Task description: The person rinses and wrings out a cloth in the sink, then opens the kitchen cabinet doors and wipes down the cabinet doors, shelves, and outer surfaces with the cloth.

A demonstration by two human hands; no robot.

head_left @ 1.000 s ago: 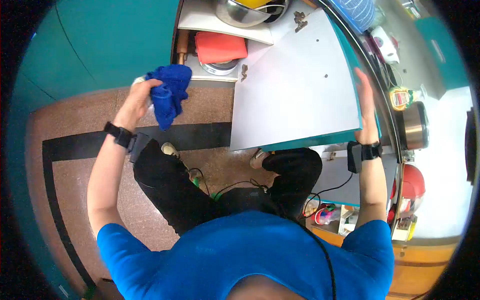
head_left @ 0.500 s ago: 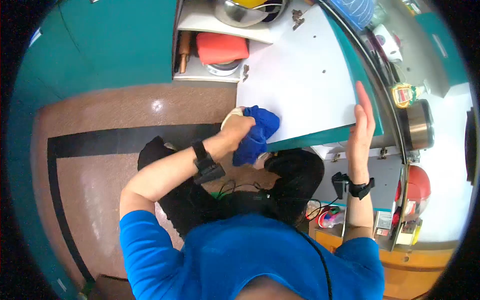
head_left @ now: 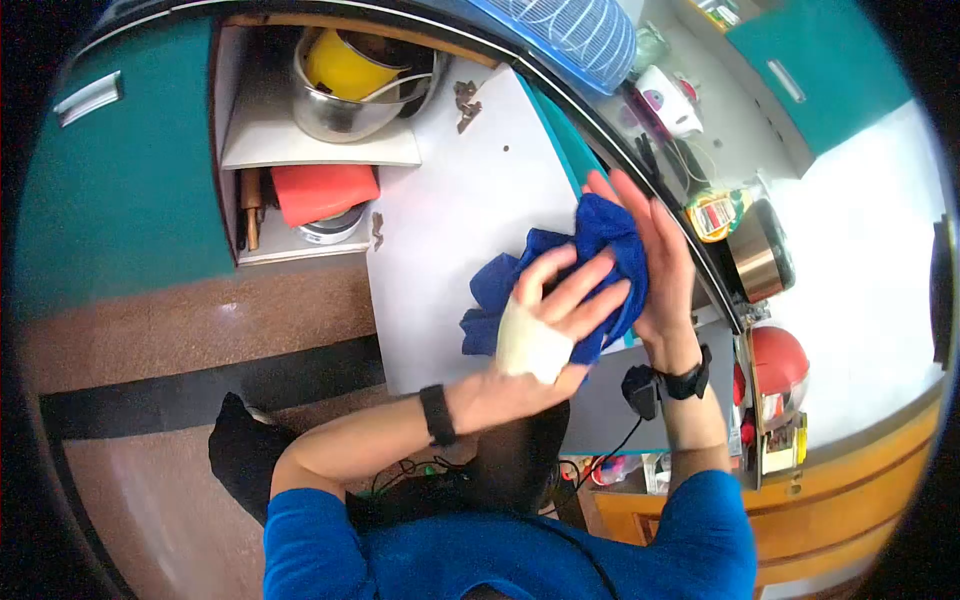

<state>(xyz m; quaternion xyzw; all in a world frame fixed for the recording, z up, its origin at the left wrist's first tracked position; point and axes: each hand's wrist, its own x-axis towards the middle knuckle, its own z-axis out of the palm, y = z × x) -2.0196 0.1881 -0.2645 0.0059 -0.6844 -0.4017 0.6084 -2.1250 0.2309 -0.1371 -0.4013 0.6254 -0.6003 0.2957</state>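
My left hand [head_left: 560, 315], with a whitish wrap across its back, holds a blue cloth [head_left: 610, 235], its fingers curled over the bunched fabric. Part of the cloth hangs down over the white inner face of a cabinet door [head_left: 440, 250]. On the far side of the cloth, near the door's teal edge, my right hand [head_left: 668, 270] is stretched out with straight fingers. The cloth hides part of its palm, so I cannot tell how firmly it touches the cloth or door.
The open cabinet has a steel pot [head_left: 335, 120] with a yellow item on its shelf [head_left: 300, 150]. Below are a red item [head_left: 325, 195] and a wooden rolling pin [head_left: 252, 205]. A blue rack [head_left: 580, 35], a bottle [head_left: 712, 215] and a steel container [head_left: 762, 250] stand on the counter.
My left hand has carried the cloth up and right from the door's lower corner to beside my right hand. The view has shifted, and my right hand remains by the door edge.
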